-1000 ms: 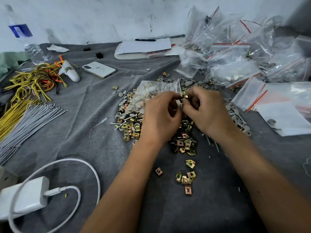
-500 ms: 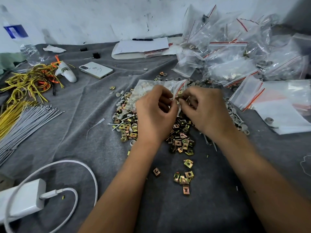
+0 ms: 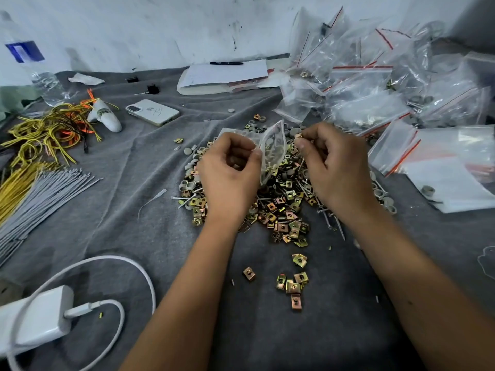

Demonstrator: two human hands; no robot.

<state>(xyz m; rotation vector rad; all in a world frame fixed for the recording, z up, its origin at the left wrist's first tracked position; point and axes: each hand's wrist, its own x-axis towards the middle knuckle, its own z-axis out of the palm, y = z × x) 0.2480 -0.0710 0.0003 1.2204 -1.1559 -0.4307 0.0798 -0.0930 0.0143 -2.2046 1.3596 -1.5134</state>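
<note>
left hand (image 3: 230, 170) pinches the small clear bag (image 3: 272, 148) by its lip above the hardware pile (image 3: 284, 218); its mouth gapes toward the right hand (image 3: 334, 164) just beside, grip clamped on a small metal piece (image 3: 298, 135).

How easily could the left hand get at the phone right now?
Probably yes, once it drops the bag it pinches: between the left hand and the phone lies only grey cloth with a stray clip, nothing tall.
</note>
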